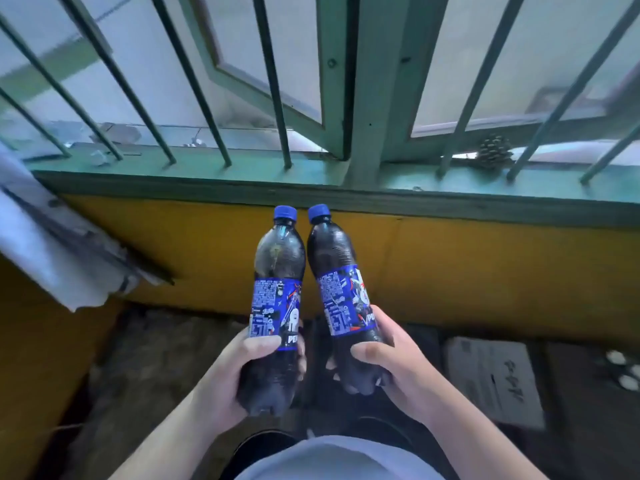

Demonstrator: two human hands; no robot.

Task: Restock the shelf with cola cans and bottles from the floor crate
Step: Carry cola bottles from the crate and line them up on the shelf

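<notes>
head view: a green barred window [374,98] fills the top, its sill [194,164] running above a yellow wall [467,271]. before the wall, the left hand [225,379] wraps the lower body of the left pepsi bottle [278,265], thumb across its label. the right hand [401,368] grips the right pepsi bottle [334,258] likewise. both bottles point cap-up, leaning together. a pine cone [491,152] sits toward the sill's right end.

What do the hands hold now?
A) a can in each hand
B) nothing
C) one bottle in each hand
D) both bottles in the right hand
C: the left hand grips the left bottle near its base, and the right hand grips the right bottle the same way.
</notes>
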